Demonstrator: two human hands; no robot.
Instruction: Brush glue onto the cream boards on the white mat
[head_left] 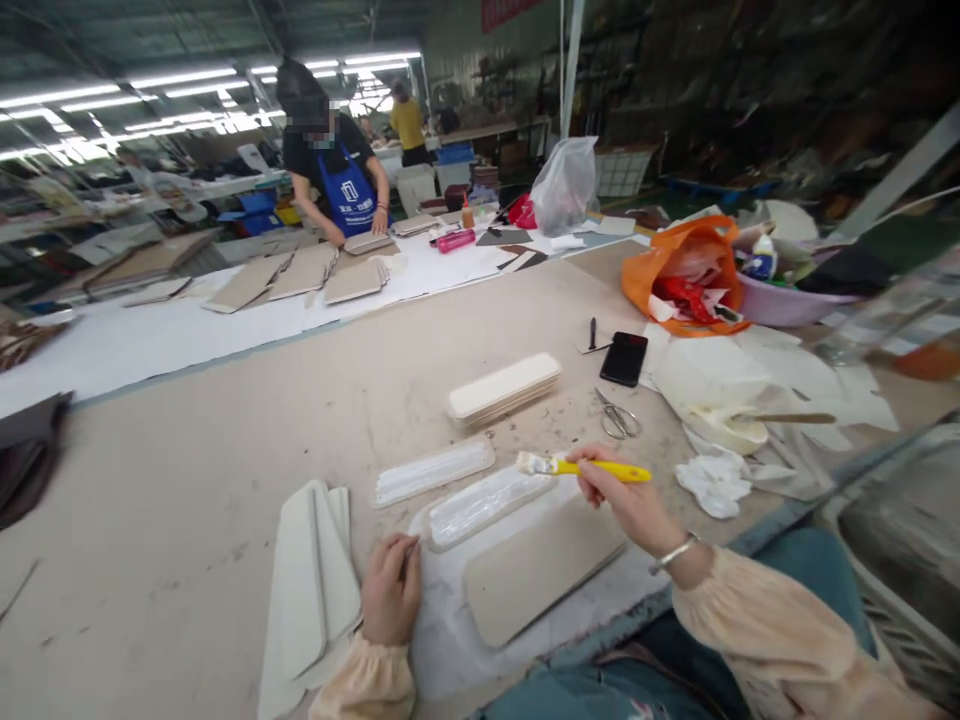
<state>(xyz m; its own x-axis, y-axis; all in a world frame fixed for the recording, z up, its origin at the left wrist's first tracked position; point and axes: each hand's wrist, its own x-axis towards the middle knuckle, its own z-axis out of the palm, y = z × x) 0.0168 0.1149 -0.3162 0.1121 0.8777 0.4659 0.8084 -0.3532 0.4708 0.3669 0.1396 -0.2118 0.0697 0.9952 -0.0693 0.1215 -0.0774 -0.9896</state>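
Note:
My right hand (619, 497) grips the yellow handle of a paintbrush (604, 469). Its bristles, coated in white, are over the far end of a long rounded strip (487, 508) smeared with wet white paste. My left hand (391, 590) rests by the near end of that strip, fingers curled in; whether anything is between them is hidden. A second pasted strip (435, 473) lies just beyond. A plain beige panel (540, 570) lies nearer to me on a white sheet (442, 650). Pale cut panels (304, 580) overlap left of my left hand.
Farther out are a stack of cream strips (506, 387), scissors (619, 415) and a black phone (624, 358). At right stand a tub of pale paste (712, 380) with a stick, crumpled tissue (712, 484) and an orange bag (675, 265). Across the table a co-worker (341, 170) handles board pieces.

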